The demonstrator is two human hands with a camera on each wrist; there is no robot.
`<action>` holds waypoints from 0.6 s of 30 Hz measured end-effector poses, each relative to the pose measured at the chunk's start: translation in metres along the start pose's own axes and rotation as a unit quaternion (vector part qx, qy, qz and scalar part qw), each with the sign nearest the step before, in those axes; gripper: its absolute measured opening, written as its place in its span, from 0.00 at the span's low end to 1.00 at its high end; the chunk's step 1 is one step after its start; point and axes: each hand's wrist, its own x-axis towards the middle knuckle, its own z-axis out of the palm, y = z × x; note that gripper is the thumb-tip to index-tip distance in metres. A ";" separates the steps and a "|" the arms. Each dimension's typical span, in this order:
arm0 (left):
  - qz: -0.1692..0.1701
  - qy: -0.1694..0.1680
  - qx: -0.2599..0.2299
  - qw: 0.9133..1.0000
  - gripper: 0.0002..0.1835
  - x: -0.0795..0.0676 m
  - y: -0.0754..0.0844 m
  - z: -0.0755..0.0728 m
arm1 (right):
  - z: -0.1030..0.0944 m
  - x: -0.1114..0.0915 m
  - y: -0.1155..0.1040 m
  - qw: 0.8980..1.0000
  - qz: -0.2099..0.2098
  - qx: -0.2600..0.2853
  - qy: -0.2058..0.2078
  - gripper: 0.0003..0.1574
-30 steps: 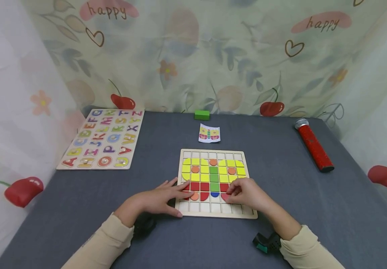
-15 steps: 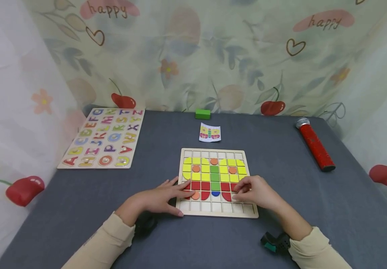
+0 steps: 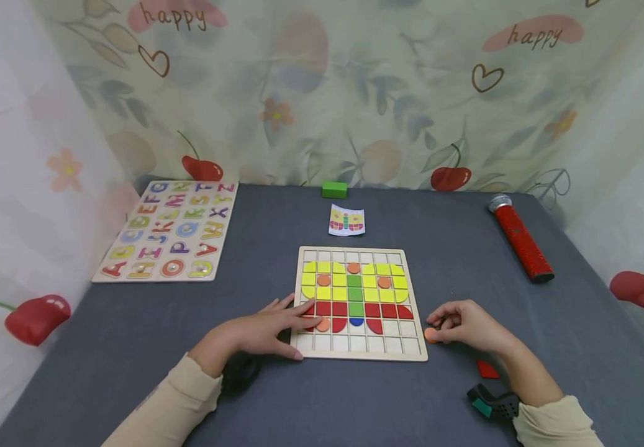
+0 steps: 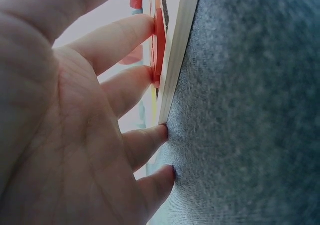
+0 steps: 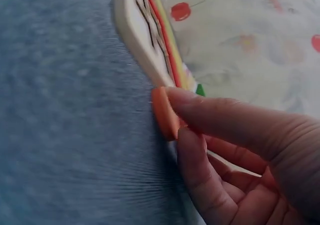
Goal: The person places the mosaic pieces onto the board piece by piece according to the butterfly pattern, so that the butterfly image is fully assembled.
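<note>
The wooden grid board (image 3: 374, 346) lies on the table, filled with yellow, red, green, orange and blue flat pieces in a butterfly-like pattern. My left hand (image 3: 260, 333) rests at its left edge, fingers spread; in the left wrist view two fingertips touch a red piece (image 4: 160, 42) on it. Just right of the board, my right hand (image 3: 469, 326) pinches an orange disc (image 5: 164, 114) between thumb and forefinger, close to the board's rim. A red piece (image 3: 487, 370) lies on the cloth below the right hand, partly hidden by the wrist.
Behind the board lie a small printed butterfly card (image 3: 347, 221) and a green block (image 3: 335, 190). An alphabet peg board (image 3: 154, 279) is at the left, a red microphone (image 3: 523, 241) at the right. A patterned curtain (image 3: 322, 99) hangs along the back and sides.
My right hand has left the red pieces on the board, moved right off it, and now holds an orange disc. A red piece shows at the end of the upper red row. The left hand stays put.
</note>
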 end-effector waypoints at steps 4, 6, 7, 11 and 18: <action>0.000 0.001 0.001 1.000 0.38 0.000 -0.001 0.001 | 0.001 0.001 0.006 1.000 -0.012 0.000 -0.020 0.20; 0.000 0.002 0.003 1.000 0.38 0.001 -0.002 0.001 | 0.001 0.001 0.007 1.000 -0.014 0.000 -0.027 0.19; 0.000 0.002 0.003 1.000 0.37 0.001 -0.002 0.001 | 0.001 0.001 0.006 0.999 -0.016 0.002 -0.031 0.19; -0.003 0.001 0.003 1.000 0.37 0.001 -0.001 0.001 | -0.001 0.002 0.002 0.999 -0.011 0.036 -0.038 0.19; -0.008 0.000 0.001 1.000 0.37 0.000 0.000 0.000 | 0.005 0.015 -0.021 0.996 -0.002 0.083 -0.037 0.21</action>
